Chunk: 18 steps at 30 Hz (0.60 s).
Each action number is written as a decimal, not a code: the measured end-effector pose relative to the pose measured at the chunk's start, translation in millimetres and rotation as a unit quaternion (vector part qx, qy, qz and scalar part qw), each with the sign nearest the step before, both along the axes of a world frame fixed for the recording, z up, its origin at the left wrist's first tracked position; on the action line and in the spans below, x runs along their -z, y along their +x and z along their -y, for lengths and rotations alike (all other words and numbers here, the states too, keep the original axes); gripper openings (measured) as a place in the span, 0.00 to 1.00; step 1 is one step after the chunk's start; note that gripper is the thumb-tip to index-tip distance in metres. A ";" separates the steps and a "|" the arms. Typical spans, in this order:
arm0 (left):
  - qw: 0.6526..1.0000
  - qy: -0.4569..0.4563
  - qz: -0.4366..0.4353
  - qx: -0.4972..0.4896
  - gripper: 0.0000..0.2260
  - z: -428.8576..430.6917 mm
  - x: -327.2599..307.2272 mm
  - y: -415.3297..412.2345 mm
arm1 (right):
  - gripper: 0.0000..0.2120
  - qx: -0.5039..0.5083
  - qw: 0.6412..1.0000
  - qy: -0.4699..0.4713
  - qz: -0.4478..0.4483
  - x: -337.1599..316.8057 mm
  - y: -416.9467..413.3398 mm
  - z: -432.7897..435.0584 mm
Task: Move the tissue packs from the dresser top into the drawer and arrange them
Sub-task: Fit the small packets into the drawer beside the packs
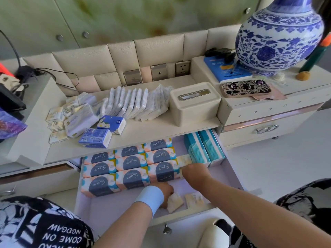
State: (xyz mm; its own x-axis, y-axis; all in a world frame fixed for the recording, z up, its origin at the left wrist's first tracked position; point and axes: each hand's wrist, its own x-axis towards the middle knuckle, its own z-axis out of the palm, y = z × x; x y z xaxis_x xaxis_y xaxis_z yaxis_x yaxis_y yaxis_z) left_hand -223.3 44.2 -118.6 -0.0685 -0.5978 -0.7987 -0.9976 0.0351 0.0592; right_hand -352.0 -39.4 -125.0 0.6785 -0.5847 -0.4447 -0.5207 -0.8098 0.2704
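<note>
Cream pack (175, 203) the left hand (165, 193) is gripping should be going upright into the row (183, 159) where the right hand (195, 171), grip unclear, is reaching.

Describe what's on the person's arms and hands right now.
Both forearms are bare, with no sleeves or gloves. The left hand has a wide light-blue wristband at the wrist; the right hand wears nothing visible.

Navy-labelled tissue packs (132, 168) are lying in rows left of the right grip (196, 173); the left grip (165, 193) is holding a cream pack (176, 203).
</note>
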 end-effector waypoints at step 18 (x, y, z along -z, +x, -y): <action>0.982 0.032 -0.101 -0.156 0.17 13.4 -6.4 -1.1 | 0.20 0.051 0.967 0.222 -0.114 14.2 -8.0 -2.0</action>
